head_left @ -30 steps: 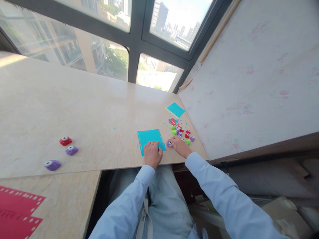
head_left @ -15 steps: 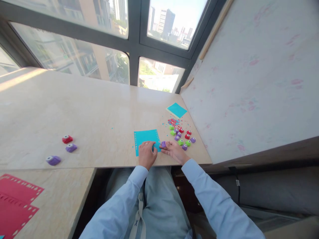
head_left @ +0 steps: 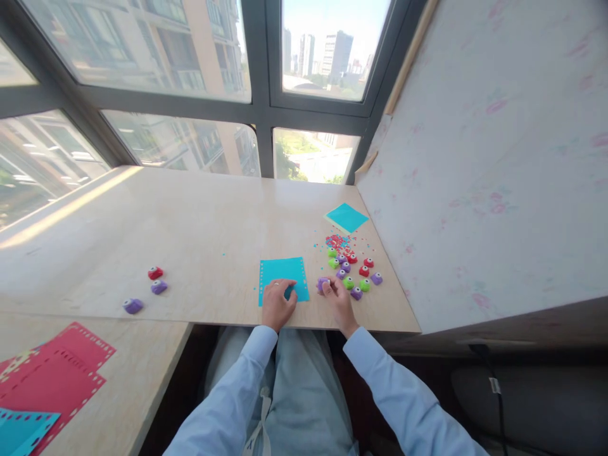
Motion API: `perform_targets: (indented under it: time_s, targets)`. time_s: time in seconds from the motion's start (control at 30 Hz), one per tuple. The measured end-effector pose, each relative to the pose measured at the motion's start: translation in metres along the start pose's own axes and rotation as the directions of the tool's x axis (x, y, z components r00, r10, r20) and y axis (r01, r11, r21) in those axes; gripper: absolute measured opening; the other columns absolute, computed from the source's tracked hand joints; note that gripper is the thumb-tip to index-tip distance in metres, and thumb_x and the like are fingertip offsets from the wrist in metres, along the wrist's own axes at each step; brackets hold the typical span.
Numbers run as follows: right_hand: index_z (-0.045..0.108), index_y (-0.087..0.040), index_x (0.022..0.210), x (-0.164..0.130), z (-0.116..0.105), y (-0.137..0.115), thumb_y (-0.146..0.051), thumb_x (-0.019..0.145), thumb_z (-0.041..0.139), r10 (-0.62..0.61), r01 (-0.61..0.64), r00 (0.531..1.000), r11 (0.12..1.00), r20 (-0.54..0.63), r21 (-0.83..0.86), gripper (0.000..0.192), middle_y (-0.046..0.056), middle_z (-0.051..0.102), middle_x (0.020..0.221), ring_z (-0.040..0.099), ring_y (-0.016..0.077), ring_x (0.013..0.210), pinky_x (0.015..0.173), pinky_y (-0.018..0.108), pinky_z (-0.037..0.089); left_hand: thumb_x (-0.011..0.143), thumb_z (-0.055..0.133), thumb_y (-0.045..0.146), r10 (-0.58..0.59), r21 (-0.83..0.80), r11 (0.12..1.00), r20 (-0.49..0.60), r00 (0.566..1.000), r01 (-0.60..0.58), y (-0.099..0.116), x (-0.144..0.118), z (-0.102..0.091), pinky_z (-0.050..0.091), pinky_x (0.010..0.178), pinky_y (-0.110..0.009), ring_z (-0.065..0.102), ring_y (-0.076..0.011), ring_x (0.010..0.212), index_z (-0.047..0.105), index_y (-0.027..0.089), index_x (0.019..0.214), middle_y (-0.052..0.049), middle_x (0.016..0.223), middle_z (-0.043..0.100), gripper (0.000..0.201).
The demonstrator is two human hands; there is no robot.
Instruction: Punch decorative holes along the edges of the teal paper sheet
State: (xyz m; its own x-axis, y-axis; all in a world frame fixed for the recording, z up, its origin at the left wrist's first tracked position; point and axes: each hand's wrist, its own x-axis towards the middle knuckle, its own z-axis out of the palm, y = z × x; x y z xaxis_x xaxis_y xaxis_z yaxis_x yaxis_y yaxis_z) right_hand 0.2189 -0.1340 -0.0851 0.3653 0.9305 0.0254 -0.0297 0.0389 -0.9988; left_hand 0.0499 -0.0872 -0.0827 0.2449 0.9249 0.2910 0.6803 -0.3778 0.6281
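Sunlit worktop (head_left: pixel 204 221) under the window (head_left: pixel 313 155): my left hand (head_left: pixel 278 305), thumb and finger apart, rests on blue paper (head_left: pixel 281 270); just beside the sheet, a purple punch (head_left: pixel 322 284) is pinched in my right hand (head_left: pixel 340 302). Hole-punching seems underway; another hole would need a steady edge.

Your worktop (head_left: pixel 204 221) reaches back to the window (head_left: pixel 263 95), with a wall (head_left: pixel 494 164) along its right. Near the front edge, a sheet (head_left: pixel 275 271) lies partly under your left hand (head_left: pixel 279 305). Just right of it, your right hand (head_left: pixel 340 299) holds a punch (head_left: pixel 322 285). Further right sits a punch cluster (head_left: pixel 348 283); behind that, scattered paper bits (head_left: pixel 337 241), then a paper stack (head_left: pixel 348 216) near the wall. Well left are three punches (head_left: pixel 158 287). Nearest you at left, overlapping sheets (head_left: pixel 71 373) lie on a side worktop (head_left: pixel 137 367).
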Motion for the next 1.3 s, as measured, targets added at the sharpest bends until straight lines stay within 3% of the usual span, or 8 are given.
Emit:
perform_targets:
  time_s: [0.27,0.37,0.5,0.57,0.93,1.2,1.3]
  targets:
    - [0.056,-0.019,0.103,-0.004,0.002,0.001,-0.050,0.083,0.061,0.000,0.001,1.000,0.999,-0.031,0.033,0.038,0.005,0.067,0.086,0.068,0.0203,0.077,0.068,0.035,0.057,0.077,0.055,0.014,0.011,-0.037,0.999,-0.017,1.000,-0.012,0.001,-0.002,-0.002,0.044,0.089,-0.036,0.061,-0.0202,0.097,0.068,0.023,0.090,-0.004,0.094,0.071,0.021]
    - [0.055,-0.018,0.104,-0.003,0.003,0.003,-0.047,0.082,0.063,-0.002,0.005,0.999,0.998,-0.042,0.060,0.037,0.007,0.067,0.091,0.069,0.0215,0.084,0.073,0.037,0.057,0.077,0.053,0.011,0.006,-0.006,1.000,-0.115,0.993,-0.007,0.002,-0.008,-0.001,0.042,0.091,-0.037,0.061,-0.0207,0.102,0.069,0.023,0.086,-0.004,0.093,0.072,0.021]
    - [0.056,-0.018,0.103,-0.004,0.005,0.001,-0.045,0.080,0.065,0.012,-0.009,0.999,0.998,-0.035,0.063,0.037,0.007,0.067,0.092,0.069,0.0227,0.086,0.075,0.039,0.058,0.079,0.051,0.011,-0.017,0.065,0.997,-0.308,0.951,0.039,0.003,-0.014,0.001,0.039,0.093,-0.038,0.061,-0.0216,0.102,0.068,0.022,0.075,-0.005,0.085,0.072,0.020]
    - [0.056,-0.018,0.103,-0.005,0.005,-0.001,-0.046,0.080,0.065,0.020,-0.019,0.999,0.998,-0.027,0.064,0.038,0.007,0.067,0.092,0.069,0.0231,0.087,0.074,0.039,0.059,0.080,0.050,0.012,-0.033,0.071,0.996,-0.344,0.938,0.061,0.004,-0.015,0.001,0.039,0.093,-0.037,0.061,-0.0211,0.098,0.067,0.021,0.075,-0.005,0.084,0.071,0.020]
    - [0.056,-0.018,0.105,-0.002,0.002,0.000,-0.050,0.083,0.060,0.045,-0.046,0.999,0.996,0.026,0.070,0.039,0.007,0.068,0.089,0.069,0.0222,0.079,0.072,0.039,0.057,0.080,0.051,0.011,-0.030,0.137,0.989,-0.225,0.974,0.062,0.007,-0.014,0.000,0.040,0.089,-0.036,0.059,-0.0213,0.093,0.068,0.022,0.076,-0.005,0.082,0.070,0.021]
    - [0.051,-0.017,0.113,-0.003,0.005,-0.002,-0.049,0.083,0.060,0.069,-0.067,0.997,0.995,-0.037,0.071,0.045,0.007,0.067,0.090,0.067,0.0198,0.072,0.065,0.034,0.053,0.080,0.049,0.012,-0.060,0.063,0.995,-0.297,0.953,0.082,0.006,-0.012,-0.003,0.042,0.088,-0.037,0.061,-0.0205,0.087,0.066,0.022,0.072,-0.004,0.079,0.070,0.021]
    - [0.052,-0.017,0.110,-0.004,0.003,-0.005,-0.049,0.081,0.062,0.079,-0.075,0.996,0.995,-0.043,0.069,0.044,0.007,0.067,0.090,0.066,0.0193,0.070,0.064,0.034,0.052,0.079,0.049,0.014,-0.102,-0.003,0.994,-0.280,0.955,0.106,0.004,-0.013,-0.003,0.044,0.088,-0.038,0.062,-0.0199,0.086,0.066,0.022,0.071,-0.004,0.079,0.070,0.021]
